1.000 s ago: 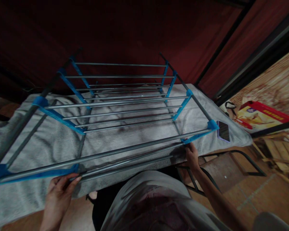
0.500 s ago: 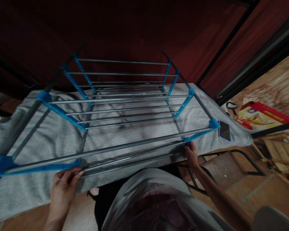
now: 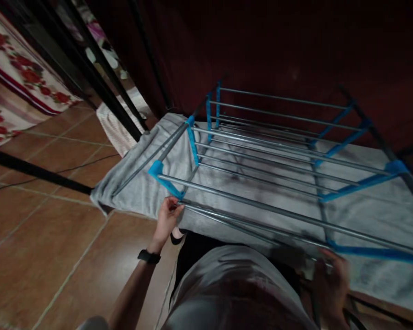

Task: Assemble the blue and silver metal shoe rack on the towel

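A rack of grey metal tubes (image 3: 241,195) joined by blue plastic brackets (image 3: 172,185) lies in front of me. My left hand (image 3: 167,217) pinches the left end of a loose metal rod (image 3: 223,215), close under the front left bracket. At the rod's other end is my right hand (image 3: 333,279), blurred, its fingers curled around the rod ends beside the front right bracket (image 3: 375,252). A second thin rod (image 3: 234,225) runs slantwise just below the first. The exact grip of the right fingers is smeared.
A grey blanket (image 3: 141,183) lies under the rack. Dark upright poles (image 3: 89,68) stand at the left, with a flowered cloth (image 3: 27,73) beyond. Brown floor tiles (image 3: 65,247) spread at the lower left. A dark red surface (image 3: 278,46) rises behind the rack.
The view has swung left, so the rack appears farther right. Both hands stay at the front rods; the left end of the rod now sits close to the left bracket.
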`<state>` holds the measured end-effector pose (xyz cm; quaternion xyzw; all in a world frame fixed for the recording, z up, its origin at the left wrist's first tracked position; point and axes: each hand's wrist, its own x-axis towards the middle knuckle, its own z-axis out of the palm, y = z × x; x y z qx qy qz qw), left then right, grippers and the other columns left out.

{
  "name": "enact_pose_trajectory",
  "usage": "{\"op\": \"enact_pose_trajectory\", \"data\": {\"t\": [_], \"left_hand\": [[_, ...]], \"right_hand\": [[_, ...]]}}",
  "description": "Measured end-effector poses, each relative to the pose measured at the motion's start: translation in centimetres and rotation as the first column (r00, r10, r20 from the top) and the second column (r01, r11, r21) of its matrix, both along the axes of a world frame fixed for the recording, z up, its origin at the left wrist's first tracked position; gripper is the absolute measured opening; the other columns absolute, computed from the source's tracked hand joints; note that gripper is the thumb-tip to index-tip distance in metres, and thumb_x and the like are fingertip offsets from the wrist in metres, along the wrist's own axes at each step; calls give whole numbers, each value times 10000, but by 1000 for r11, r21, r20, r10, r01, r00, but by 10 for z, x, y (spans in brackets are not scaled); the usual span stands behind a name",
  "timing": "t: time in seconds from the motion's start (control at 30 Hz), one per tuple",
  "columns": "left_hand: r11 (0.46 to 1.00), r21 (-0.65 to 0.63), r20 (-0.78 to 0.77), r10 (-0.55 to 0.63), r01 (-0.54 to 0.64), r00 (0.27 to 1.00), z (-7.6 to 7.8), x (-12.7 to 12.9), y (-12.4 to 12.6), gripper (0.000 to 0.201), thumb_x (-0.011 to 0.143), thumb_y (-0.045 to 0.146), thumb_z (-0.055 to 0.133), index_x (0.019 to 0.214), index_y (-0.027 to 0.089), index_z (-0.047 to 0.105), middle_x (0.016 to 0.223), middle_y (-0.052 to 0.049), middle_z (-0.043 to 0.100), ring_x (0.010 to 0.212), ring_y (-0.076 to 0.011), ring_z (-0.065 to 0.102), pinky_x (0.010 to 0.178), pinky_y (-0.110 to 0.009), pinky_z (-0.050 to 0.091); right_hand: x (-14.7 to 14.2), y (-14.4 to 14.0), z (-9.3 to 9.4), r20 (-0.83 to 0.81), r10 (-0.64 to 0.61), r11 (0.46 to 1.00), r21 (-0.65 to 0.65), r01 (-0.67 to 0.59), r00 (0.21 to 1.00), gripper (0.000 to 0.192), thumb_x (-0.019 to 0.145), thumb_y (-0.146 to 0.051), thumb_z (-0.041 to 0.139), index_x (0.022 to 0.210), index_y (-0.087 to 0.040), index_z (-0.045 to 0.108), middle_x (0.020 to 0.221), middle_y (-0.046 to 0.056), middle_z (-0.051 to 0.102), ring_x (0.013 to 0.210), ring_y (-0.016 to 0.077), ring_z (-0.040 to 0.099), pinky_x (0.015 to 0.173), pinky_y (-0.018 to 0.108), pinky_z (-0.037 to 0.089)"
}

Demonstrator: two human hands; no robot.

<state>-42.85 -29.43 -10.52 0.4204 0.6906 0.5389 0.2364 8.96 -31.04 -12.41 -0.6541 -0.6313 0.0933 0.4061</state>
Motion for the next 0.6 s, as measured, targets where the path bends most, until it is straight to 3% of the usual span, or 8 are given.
{"op": "enact_pose_trajectory", "data": {"t": [0.03, 0.1, 0.2, 0.33, 0.43, 0.6], "left_hand": [[1000, 11, 19, 8, -8, 1000, 0, 1, 0, 287, 748, 337, 734, 910, 204, 538, 880, -12, 590, 804, -152, 592, 758, -287, 484], [999, 36, 56, 21, -23, 998, 0, 3, -1, 274, 746, 308, 736, 899, 204, 534, 885, -12, 585, 817, -152, 592, 770, -289, 482], [997, 66, 99, 36, -43, 994, -2, 5, -1, 254, 754, 295, 726, 897, 203, 537, 883, -17, 590, 840, -159, 599, 788, -298, 483], [995, 74, 112, 53, -62, 992, -10, 6, -3, 229, 780, 293, 700, 925, 198, 550, 911, -30, 607, 841, -157, 603, 788, -299, 487], [996, 56, 114, 63, -70, 991, -18, 5, -5, 222, 799, 295, 675, 948, 197, 543, 891, -29, 607, 798, -149, 600, 749, -288, 489], [998, 8, 115, 66, -67, 991, -26, 1, -6, 260, 823, 316, 655, 1012, 200, 520, 955, -35, 605, 733, -124, 586, 642, -246, 477]], "right_hand": [[-15, 4, 3, 94, 137, 991, -6, -137, 986, 281, 948, -332, 468, 1128, -180, 620, 1069, 115, 632, 1049, 281, 584, 923, 472, 458], [-51, 17, 7, 237, 393, 917, -33, -397, 889, 288, 991, -268, 417, 1199, -205, 607, 1168, 118, 645, 1121, 263, 584, 979, 463, 444], [-108, 42, 10, 392, 597, 786, -113, -607, 700, 362, 1020, -265, 412, 1352, -210, 544, 1246, 110, 649, 1158, 243, 595, 1013, 434, 445], [-150, 65, 9, 491, 656, 735, -243, -633, 573, 387, 1023, -222, 408, 1388, -208, 535, 1202, 96, 672, 1067, 226, 643, 957, 391, 500], [-154, 71, 8, 481, 691, 709, -304, -636, 540, 392, 1009, -169, 409, 1369, -232, 553, 1159, 77, 679, 994, 205, 665, 899, 359, 536], [-149, 74, 1, 468, 698, 702, -295, -648, 543, 414, 1001, -171, 421, 1386, -258, 546, 1146, 76, 678, 983, 219, 673, 885, 383, 557]]}}
